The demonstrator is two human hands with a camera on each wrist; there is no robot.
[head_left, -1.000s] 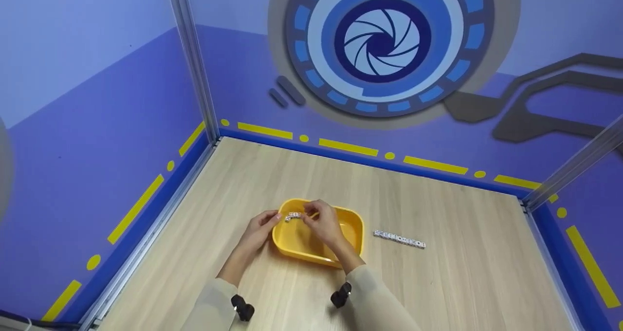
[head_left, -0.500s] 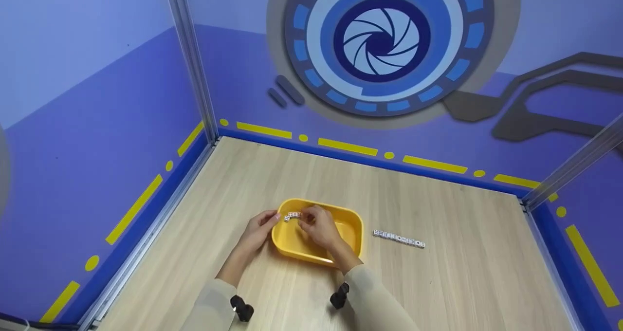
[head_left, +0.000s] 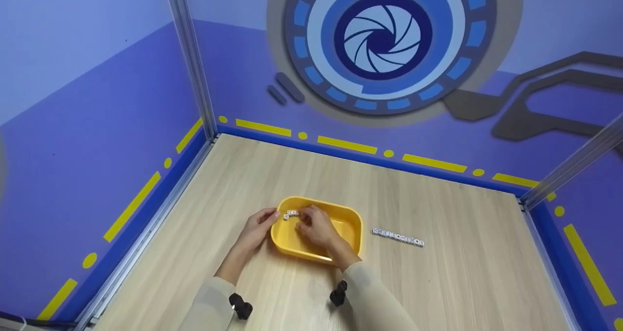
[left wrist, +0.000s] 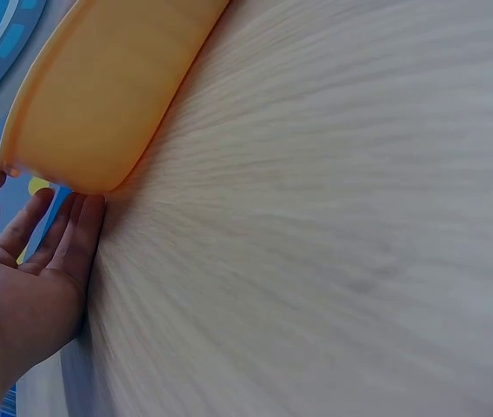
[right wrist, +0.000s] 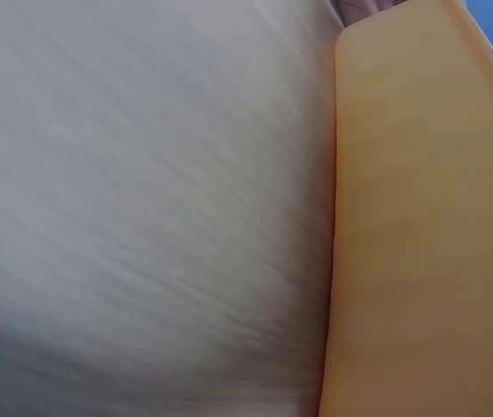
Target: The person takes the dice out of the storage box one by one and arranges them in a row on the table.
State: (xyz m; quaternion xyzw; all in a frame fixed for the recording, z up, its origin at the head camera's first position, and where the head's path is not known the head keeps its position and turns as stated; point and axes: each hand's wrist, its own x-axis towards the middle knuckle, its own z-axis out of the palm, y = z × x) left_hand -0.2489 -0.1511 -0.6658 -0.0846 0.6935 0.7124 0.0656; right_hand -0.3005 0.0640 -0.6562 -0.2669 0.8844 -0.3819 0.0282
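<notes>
A yellow plastic tray [head_left: 346,229] sits on the wooden table. My left hand [head_left: 255,231] holds its left end, thumb over the rim and fingers against the outer wall. In the left wrist view, that hand [left wrist: 42,274] shows its thumb at the rim and its fingers low by the tray's corner. Inside, a short bent row of small white dice [head_left: 291,213] lies near the far left wall. My right hand [head_left: 319,228] reaches into the tray, bent fingertips right at the row's right end; I cannot tell whether they pinch a die. The right wrist view shows only the tray's outer wall [right wrist: 429,226].
A straight row of white dice [head_left: 398,237] lies on the table [head_left: 467,258] to the right of the tray. Blue printed walls [head_left: 117,92] and metal posts [head_left: 192,58] enclose the table's left, back and right sides.
My right hand's fingertips have shifted slightly left onto the end of the dice row, and its fingers have drawn in. My left hand keeps its hold on the tray.
</notes>
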